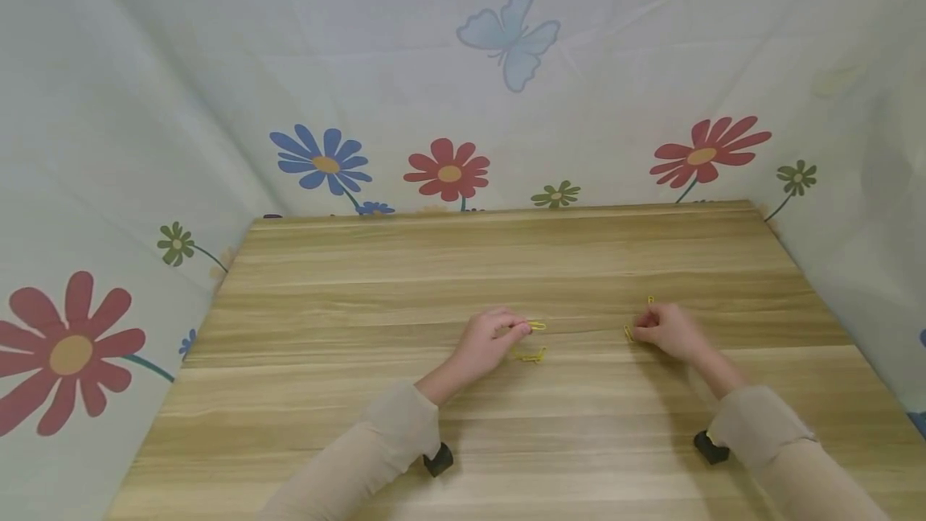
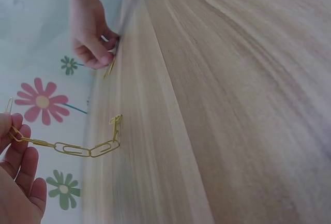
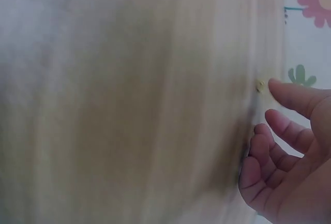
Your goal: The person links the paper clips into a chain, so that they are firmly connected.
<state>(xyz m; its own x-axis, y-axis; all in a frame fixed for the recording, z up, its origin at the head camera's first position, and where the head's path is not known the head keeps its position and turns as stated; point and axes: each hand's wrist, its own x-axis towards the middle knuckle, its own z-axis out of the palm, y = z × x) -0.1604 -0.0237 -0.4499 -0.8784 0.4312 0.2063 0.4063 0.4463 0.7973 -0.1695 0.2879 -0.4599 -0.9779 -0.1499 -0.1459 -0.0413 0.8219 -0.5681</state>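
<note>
Paperclip (image 1: 538, 325) in left grip (image 1: 489, 339), long axis crosswise (pointing right)

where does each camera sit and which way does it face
Head: on the head, facing forward and down at the wood-grain table; sleeves, left hand and right hand show.
Left wrist: on that wrist, facing the yellow paperclip chain; both hands show.
Right wrist: on that wrist, facing the table; only right hand shows.
Shared by head and left wrist: chain, both hands.

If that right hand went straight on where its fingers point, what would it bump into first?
Probably the yellow paper clip just ahead of the right hand; I can't tell whether they touch.
</note>
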